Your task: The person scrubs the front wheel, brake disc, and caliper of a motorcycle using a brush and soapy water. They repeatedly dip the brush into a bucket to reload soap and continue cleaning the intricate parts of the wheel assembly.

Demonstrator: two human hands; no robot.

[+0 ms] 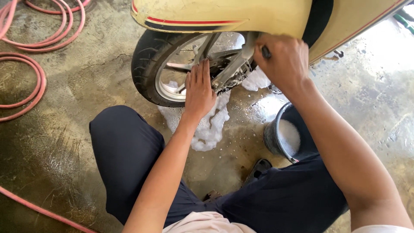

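- Cream-yellow bodywork of a scooter point(241, 15), trimmed with a red and dark stripe, fills the top of the view, with the front wheel point(172, 69) below it on wet concrete.
- Black tyre point(144, 64) rings a silver spoked rim point(166, 84); the fork leg point(230, 67) runs down across the wheel to the hub.
- Left hand point(199, 88) lies flat and open, fingers straight and together, pressed against the spokes and hub area; it grips nothing.
- Right hand point(282, 60) is closed into a fist up near the top of the fork leg, just under the bodywork; a small dark tip sticks out of the fist, but what it is cannot be told.
- White soap foam point(211, 125) spreads on the floor under the wheel and clings near the hub.
- Dark bucket point(271, 138) with suds inside stands on the floor beside the right forearm, near the wheel.
- Pink hose point(30, 56) lies coiled on the concrete to the left, well apart from the wheel.
- Person crouches in dark trousers point(125, 155), knees spread either side of the foam.
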